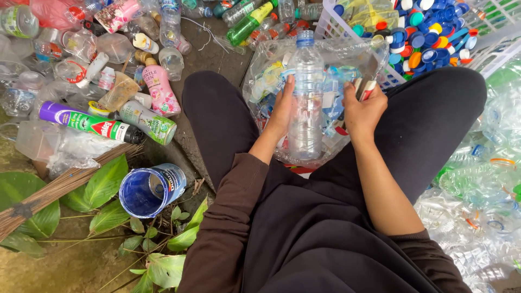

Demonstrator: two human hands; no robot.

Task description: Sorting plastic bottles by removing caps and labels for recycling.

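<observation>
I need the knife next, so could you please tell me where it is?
In the head view, the knife is in the right hand, right of the clear bottle, just below the white basket of caps.

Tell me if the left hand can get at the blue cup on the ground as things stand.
Probably yes, but not freely: the left hand is holding the clear bottle. The blue cup lies beside the left leg with nothing covering it, so the way looks free once the bottle is let go.

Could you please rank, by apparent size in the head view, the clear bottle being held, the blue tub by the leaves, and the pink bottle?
1. clear bottle, held by the left hand
2. blue tub
3. pink bottle
The tub and the pink bottle look close; differing distance from the camera makes their order unsure.
</observation>
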